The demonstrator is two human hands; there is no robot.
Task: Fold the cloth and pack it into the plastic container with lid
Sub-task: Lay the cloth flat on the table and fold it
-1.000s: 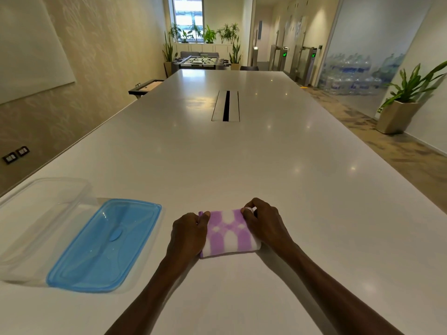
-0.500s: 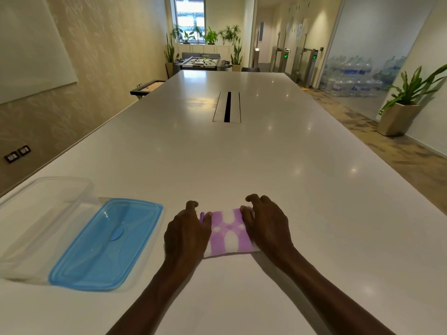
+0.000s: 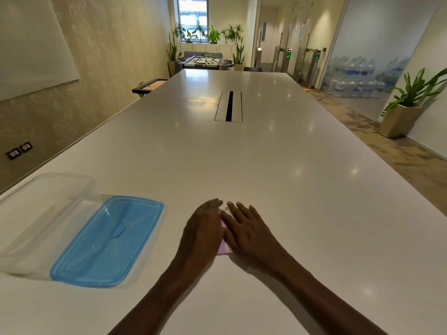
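Both hands are lying flat on the folded cloth (image 3: 223, 247) near the front edge of the long white table (image 3: 266, 165), covering nearly all of it. Only a thin strip of pink and white fabric is showing in the gap between the 2 hands, plus a small corner at the near side. The left hand (image 3: 202, 228) is resting palm down with its fingers stretched forward and together, gripping nothing. The right hand (image 3: 246, 228) is lying palm down just beside it, its fingers spread loosely and extended, also grasping nothing. The 2 hands are almost touching along their inner edges. To the left of the cloth, the blue lid (image 3: 108, 240) is sitting on the table, and the clear plastic container (image 3: 46, 209) is standing open right against the lid's far left side, with nothing visible inside it.
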